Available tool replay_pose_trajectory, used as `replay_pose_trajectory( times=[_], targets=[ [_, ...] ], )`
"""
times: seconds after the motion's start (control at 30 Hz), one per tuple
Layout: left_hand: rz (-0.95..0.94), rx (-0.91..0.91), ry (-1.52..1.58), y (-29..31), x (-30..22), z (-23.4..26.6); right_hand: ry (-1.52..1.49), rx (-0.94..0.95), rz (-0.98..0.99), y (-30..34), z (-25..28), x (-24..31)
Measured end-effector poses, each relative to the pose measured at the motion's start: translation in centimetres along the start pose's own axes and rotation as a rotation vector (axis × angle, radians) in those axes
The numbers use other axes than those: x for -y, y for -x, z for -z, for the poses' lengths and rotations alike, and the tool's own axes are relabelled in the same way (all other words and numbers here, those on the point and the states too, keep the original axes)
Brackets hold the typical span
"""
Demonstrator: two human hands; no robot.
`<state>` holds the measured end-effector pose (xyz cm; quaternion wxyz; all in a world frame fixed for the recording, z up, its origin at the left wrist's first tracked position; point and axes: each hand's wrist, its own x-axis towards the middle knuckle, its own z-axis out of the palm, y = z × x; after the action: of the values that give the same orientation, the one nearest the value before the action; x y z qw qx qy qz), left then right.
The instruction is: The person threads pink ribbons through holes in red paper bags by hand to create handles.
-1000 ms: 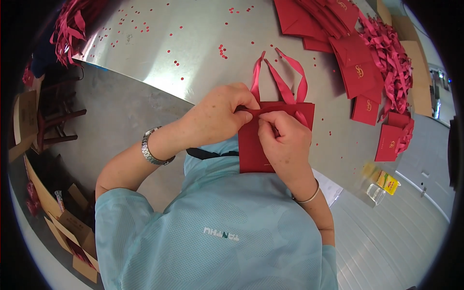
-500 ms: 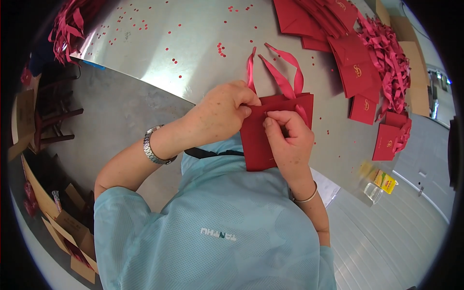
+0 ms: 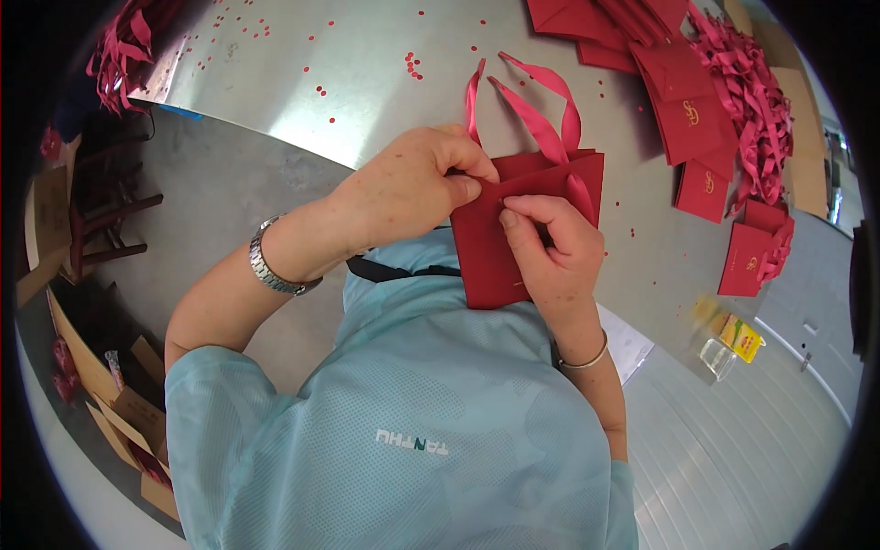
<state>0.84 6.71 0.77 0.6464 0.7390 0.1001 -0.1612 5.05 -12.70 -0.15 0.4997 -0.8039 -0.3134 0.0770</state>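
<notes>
A small red paper gift bag (image 3: 488,246) stands upright against my body at the table edge, its top facing away from me. Pink ribbons (image 3: 539,128) rise from its mouth, with loose pointed ends above the table. Another stretch of ribbon lies over the front panel at the right and runs down behind my fingers. My left hand (image 3: 408,188) pinches the bag's upper left rim between thumb and fingers. My right hand (image 3: 559,249) is closed, thumb and forefinger pressed together against the front panel just below the rim; whatever is between those fingertips is hidden.
Several flat red bags (image 3: 683,110) lie stacked at the right, beside a heap of pink ribbons (image 3: 747,101). A finished-looking bag with ribbon (image 3: 747,252) lies nearer. Red paper dots (image 3: 412,66) dot the metal table (image 3: 367,101). A yellow packet (image 3: 741,339) and clear cup (image 3: 716,359) stand right.
The view has shifted slightly, so the table things sit a little higher. My right fingertips have moved slightly down and closed together on the front panel; my left hand keeps its pinch.
</notes>
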Motion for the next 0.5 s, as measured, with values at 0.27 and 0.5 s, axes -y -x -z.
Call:
replay_pose_trajectory(
  times=[0.27, 0.5],
  targets=[
    [-0.057, -0.006, -0.031, 0.0, 0.4, 0.1, 0.026, 0.009, -0.121, -0.2, -0.5, 1.1],
    [-0.287, -0.140, -0.277, 0.1, 1.5, -0.7, 0.305, 0.063, 0.038, -1.7, -1.0, 1.1]
  ],
)
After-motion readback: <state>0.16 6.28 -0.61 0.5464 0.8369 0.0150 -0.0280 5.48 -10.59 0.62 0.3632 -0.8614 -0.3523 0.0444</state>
